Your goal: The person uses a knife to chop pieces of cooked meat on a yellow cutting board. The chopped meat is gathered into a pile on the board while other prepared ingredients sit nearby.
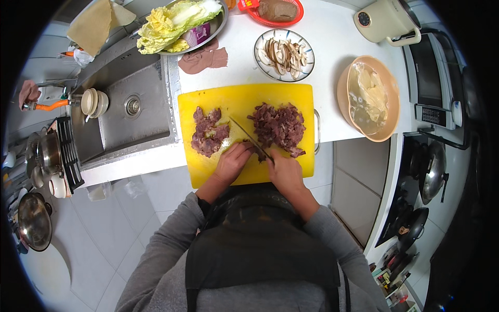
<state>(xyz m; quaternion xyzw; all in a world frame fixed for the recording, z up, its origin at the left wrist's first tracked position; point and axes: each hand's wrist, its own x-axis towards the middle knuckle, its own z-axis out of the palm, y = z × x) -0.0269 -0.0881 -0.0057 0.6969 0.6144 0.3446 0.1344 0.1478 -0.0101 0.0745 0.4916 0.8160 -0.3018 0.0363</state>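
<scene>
A yellow cutting board (241,95) lies before me on the white counter. My right hand (286,169) grips a kitchen knife (249,134), its blade slanting up and to the left across the board. Bent fingers of my left hand (236,158) press on a piece of dark red meat (258,152) right beside the blade; most of that piece is hidden. To the left of the knife rest larger chunks of meat (208,134). On the right is a heap of thinly cut meat (278,126).
Beyond the board stands a plate of sliced mushrooms (284,54). A brown cloth (202,60) lies near a metal bowl of cabbage (179,23). Left is a steel sink (121,113); right, a peach-coloured basin (343,97) holding water and something pale, near a cream electric kettle (380,21).
</scene>
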